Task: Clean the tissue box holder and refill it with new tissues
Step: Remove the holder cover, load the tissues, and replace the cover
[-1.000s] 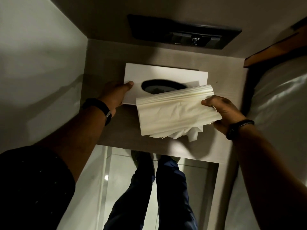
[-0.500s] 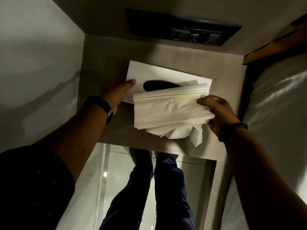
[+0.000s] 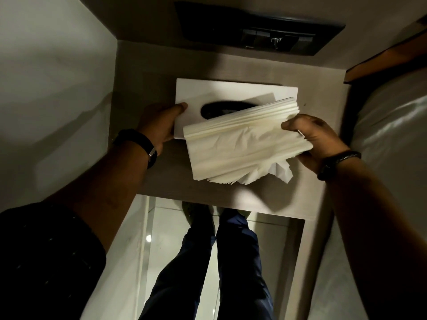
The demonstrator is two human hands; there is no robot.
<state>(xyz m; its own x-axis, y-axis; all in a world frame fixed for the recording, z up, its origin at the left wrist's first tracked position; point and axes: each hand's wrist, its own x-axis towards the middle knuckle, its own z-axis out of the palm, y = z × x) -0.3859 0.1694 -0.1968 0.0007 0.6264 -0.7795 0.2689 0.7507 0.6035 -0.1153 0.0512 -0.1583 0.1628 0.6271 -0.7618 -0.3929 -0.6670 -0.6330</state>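
A white tissue box holder [image 3: 221, 91] with a dark oval slot lies flat on a small wooden bedside shelf [image 3: 166, 179]. My left hand [image 3: 159, 123] grips the holder's left end, thumb on its top face. My right hand [image 3: 316, 137] holds a thick stack of cream folded tissues [image 3: 242, 146] by its right end. The stack hangs above the holder's near right part and hides that corner and part of the slot. Loose tissue ends stick out at the stack's lower right.
A dark switch panel [image 3: 265, 35] is set in the wall behind the shelf. A bed with pale bedding [image 3: 390, 125] runs along the right, a plain wall on the left. Below the shelf's near edge I see my legs [image 3: 208, 262] on a glossy floor.
The tissue stack and my right hand have shifted slightly left and nearer, staying over the holder. My left hand keeps its grip on the holder's left end.
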